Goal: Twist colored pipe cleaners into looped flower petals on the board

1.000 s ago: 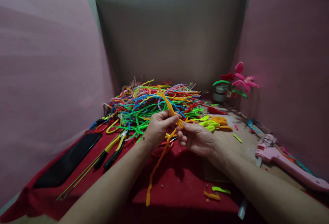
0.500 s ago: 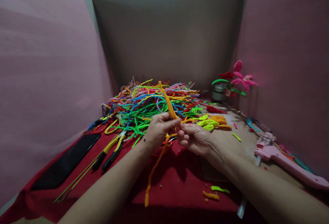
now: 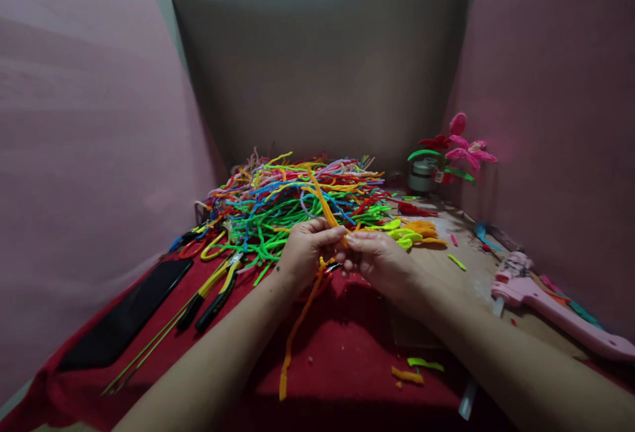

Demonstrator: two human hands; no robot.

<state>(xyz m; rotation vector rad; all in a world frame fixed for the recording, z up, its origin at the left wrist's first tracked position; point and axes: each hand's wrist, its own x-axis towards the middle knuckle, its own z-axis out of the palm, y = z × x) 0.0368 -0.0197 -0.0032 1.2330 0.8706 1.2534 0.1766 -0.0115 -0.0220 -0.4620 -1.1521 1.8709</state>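
Between the fingertips of both hands is an orange pipe cleaner piece [image 3: 323,204], its flattened upper part pointing up and away to the left. My left hand [image 3: 308,247] pinches it from the left, thumb on top. My right hand [image 3: 374,255] is closed on its lower end, thumb against forefinger, the two hands nearly touching. A thin orange strand [image 3: 299,326] hangs below my left hand to the red cloth. Behind the hands lies a big heap of coloured pipe cleaners [image 3: 278,207]. Red-handled scissors [image 3: 325,280] are partly hidden beneath the hands.
On the left lie a black phone [image 3: 126,316], yellow-black pliers [image 3: 221,293] and thin green wires [image 3: 149,356]. To the right are finished yellow and orange petals [image 3: 409,237], a pink glue gun [image 3: 555,316] and a pink flower [image 3: 469,151]. Small scraps [image 3: 407,376] dot the red cloth [image 3: 347,359].
My right hand has turned over slightly, its thumb shifting to the top of the orange piece. The orange tip has dropped a little. The view has shifted slightly.
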